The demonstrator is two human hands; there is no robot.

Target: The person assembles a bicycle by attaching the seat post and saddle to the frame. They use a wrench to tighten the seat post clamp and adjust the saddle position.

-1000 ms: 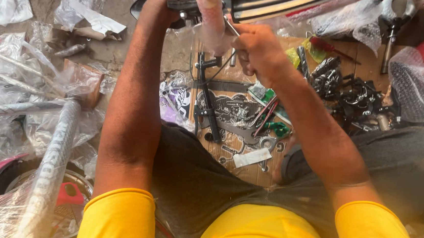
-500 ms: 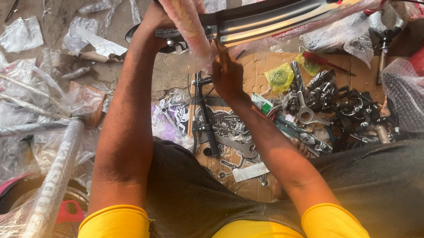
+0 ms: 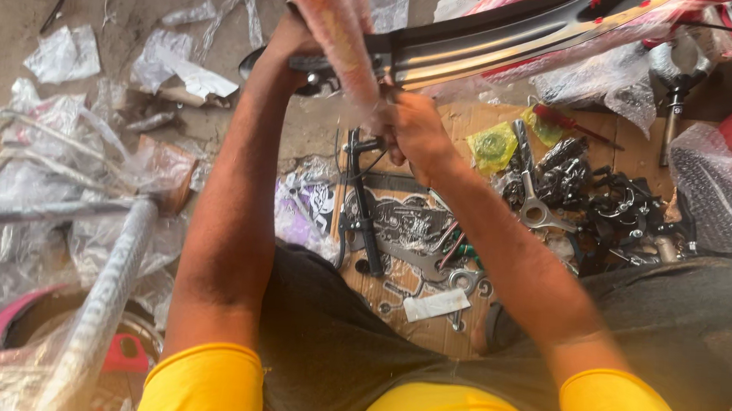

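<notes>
Head view: both hands (image 3: pixel 413 128) hold mudguard (image 3: pixel 512 37), long axis slanting up-right.

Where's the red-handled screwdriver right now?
In the head view, the red-handled screwdriver lies upper right on the cardboard sheet, just right of the yellow plastic bag and below the curved black fender.
</notes>
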